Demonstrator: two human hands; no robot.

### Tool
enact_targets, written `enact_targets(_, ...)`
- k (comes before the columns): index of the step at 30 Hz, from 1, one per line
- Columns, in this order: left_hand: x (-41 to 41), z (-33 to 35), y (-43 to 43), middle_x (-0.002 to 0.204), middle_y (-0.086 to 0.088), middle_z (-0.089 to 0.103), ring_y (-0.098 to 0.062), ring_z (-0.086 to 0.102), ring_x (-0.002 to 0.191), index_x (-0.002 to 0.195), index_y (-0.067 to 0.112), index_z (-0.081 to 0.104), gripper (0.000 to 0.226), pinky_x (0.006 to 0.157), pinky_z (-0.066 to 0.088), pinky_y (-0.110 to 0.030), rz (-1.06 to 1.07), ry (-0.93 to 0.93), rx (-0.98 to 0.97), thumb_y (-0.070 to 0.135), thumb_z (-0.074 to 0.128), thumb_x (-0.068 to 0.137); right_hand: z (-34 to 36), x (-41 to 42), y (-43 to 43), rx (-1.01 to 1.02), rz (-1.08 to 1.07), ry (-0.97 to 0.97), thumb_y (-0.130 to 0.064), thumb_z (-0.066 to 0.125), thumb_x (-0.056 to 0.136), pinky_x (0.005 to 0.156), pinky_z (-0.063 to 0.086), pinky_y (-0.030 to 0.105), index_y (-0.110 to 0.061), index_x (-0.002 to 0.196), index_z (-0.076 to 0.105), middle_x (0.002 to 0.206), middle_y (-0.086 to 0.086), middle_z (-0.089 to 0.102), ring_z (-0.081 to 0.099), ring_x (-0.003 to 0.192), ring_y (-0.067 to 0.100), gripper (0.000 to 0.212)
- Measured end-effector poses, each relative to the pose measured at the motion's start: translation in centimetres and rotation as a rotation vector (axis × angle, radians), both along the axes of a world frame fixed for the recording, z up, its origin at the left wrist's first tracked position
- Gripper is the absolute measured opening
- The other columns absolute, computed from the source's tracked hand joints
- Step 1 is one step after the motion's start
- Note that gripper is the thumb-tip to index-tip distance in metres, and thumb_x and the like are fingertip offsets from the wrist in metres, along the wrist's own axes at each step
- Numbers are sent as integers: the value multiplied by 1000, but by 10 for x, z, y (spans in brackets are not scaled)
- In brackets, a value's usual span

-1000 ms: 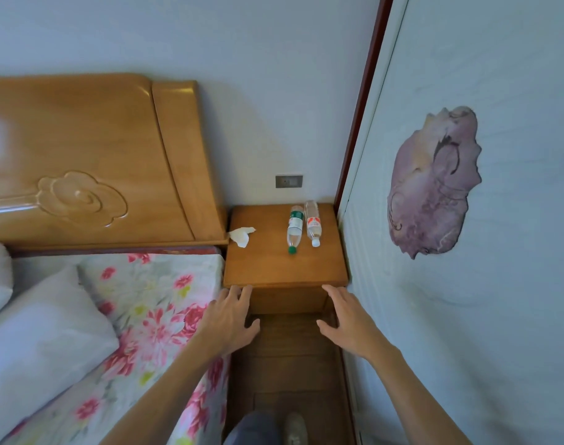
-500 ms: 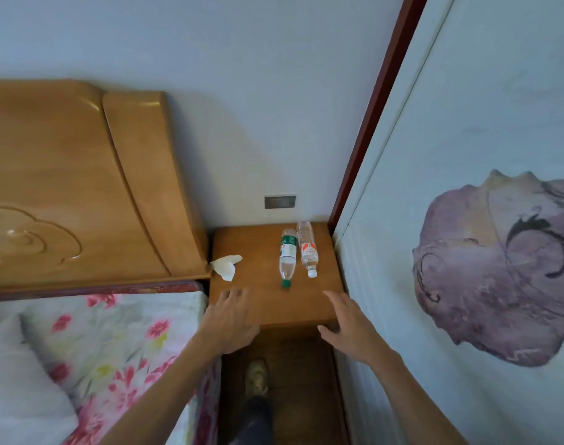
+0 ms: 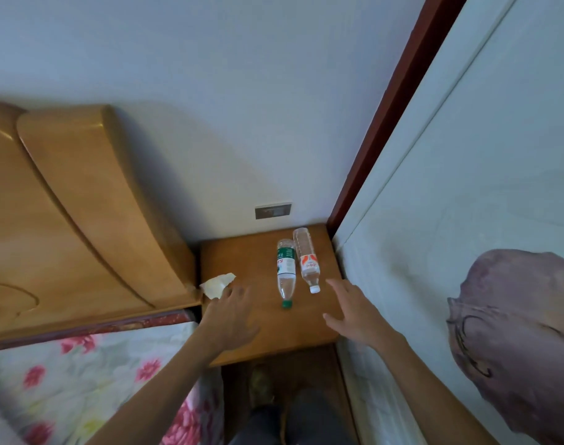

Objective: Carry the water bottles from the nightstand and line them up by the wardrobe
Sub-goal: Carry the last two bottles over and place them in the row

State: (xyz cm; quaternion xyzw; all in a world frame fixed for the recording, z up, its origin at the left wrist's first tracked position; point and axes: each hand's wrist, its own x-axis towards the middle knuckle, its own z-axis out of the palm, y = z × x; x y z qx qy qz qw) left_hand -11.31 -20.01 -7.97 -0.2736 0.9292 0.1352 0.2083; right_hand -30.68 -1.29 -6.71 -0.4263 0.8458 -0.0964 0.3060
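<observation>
Two clear water bottles lie side by side on the wooden nightstand [image 3: 261,252], caps pointing toward me. The left bottle [image 3: 286,273] has a green label and green cap. The right bottle [image 3: 307,260] has an orange-and-white label and white cap. My left hand [image 3: 230,314] hovers over the nightstand's left part, fingers spread, holding nothing, a short way left of the green cap. My right hand [image 3: 354,311] reaches over the right part, fingers apart, its fingertips just right of the white cap and apart from it.
A crumpled white tissue [image 3: 217,284] lies at the nightstand's left edge by the wooden headboard [image 3: 81,220]. A pale wardrobe panel [image 3: 450,220] with a purple decal stands close on the right. The floral bed [image 3: 81,380] is at lower left. A wall socket [image 3: 273,211] sits behind.
I have stepped closer to the nightstand. Both hands moved forward from its front edge to above its top, nearer the bottles. The bottles have not moved.
</observation>
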Motion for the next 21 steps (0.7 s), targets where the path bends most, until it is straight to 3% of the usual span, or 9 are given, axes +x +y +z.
enact_targets(6, -35, -8, -15, 142, -6, 43, -25, 45, 126, 142, 20, 30, 66, 96, 48, -40, -8, 24, 34, 49, 54, 88, -13, -39, -31, 19, 57, 0, -39, 61, 95, 106, 40, 29, -23, 150, 27, 153, 2, 37, 42, 137, 19, 67)
enact_targets(13, -69, -14, -24, 146, -6, 41, -25, 42, 130, 147, 20, 25, 70, 102, 44, -41, 8, -24, 42, 49, 53, 90, -33, -71, -55, 9, 89, -69, -39, 63, 92, 101, 42, 27, -26, 149, 28, 149, 0, 42, 46, 131, 17, 68)
enact_targets(21, -99, -38, -30, 147, -7, 40, -26, 41, 133, 146, 19, 27, 70, 104, 45, -40, 45, -51, 79, 49, 54, 89, -57, -82, -83, 5, 49, -168, -39, 65, 92, 110, 43, 37, -25, 153, 23, 156, -1, 35, 44, 138, 19, 75)
